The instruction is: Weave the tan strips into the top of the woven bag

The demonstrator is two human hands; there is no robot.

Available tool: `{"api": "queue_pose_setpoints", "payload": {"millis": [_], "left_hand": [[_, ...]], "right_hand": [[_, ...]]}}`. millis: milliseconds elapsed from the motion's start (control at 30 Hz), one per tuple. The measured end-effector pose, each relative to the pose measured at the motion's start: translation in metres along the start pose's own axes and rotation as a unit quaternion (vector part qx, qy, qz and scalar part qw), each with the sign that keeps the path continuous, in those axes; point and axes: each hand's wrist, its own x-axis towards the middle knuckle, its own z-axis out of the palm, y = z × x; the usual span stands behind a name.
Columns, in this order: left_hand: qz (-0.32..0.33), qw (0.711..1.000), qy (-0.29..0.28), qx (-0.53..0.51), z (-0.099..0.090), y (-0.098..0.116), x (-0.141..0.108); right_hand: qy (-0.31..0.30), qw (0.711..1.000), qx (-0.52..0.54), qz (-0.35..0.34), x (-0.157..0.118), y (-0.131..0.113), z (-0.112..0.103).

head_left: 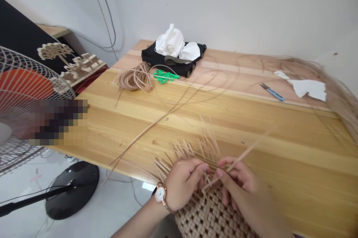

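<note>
A tan woven piece (212, 215) with an open-hole pattern lies at the table's near edge, loose strand ends sticking up along its far side. My left hand (186, 182), with a watch on the wrist, pinches strands at the weave's upper edge. Close beside it on the right, my right hand (242, 185) holds a flat pale strip (251, 146) between thumb and fingers; the strip slants up to the right. Both hands' fingertips nearly meet over the weave. The lower fingers of my left hand are partly hidden.
Behind lie a strand coil (135, 77), green clips (165, 76) and a black bag (167, 60) with white tissue (170, 42). Blue snips (272, 91), torn paper (307, 88) and loose fibres (332, 92) are at the right. A fan (25, 92) stands left of the table (112, 115).
</note>
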Motion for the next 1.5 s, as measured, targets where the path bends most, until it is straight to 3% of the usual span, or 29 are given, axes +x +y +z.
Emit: {"api": "queue_pose_setpoints", "payload": {"millis": [133, 433, 600, 833, 967, 1067, 1233, 1500], "left_hand": [[0.016, 0.999, -0.03, 0.043, -0.002, 0.01, 0.007], [-0.084, 0.994, -0.063, -0.028, 0.005, 0.004, 0.008], [-0.118, 0.988, -0.067, -0.075, 0.006, 0.0, 0.003], [-0.093, 0.993, -0.06, -0.035, 0.003, -0.005, -0.008], [-0.077, 0.994, -0.072, -0.032, 0.001, -0.007, -0.012], [-0.04, 0.996, -0.073, -0.008, 0.0, -0.004, -0.013], [0.035, 0.998, -0.012, 0.049, 0.002, -0.001, -0.015], [0.042, 0.996, 0.05, -0.057, 0.009, -0.004, -0.021]], "right_hand": [[-0.003, 0.999, -0.026, -0.022, -0.003, -0.001, -0.001], [0.005, 0.974, -0.222, -0.036, -0.003, -0.024, 0.0], [0.014, 0.963, -0.264, -0.058, -0.001, -0.022, 0.002], [-0.024, 0.968, -0.243, -0.059, 0.0, -0.019, -0.002], [-0.085, 0.967, -0.233, -0.051, 0.003, -0.024, -0.01], [-0.13, 0.965, -0.215, -0.082, 0.006, -0.027, -0.017], [-0.136, 0.947, -0.257, -0.134, 0.008, -0.026, -0.019], [-0.148, 0.925, -0.305, -0.174, 0.006, -0.027, -0.018]]}}
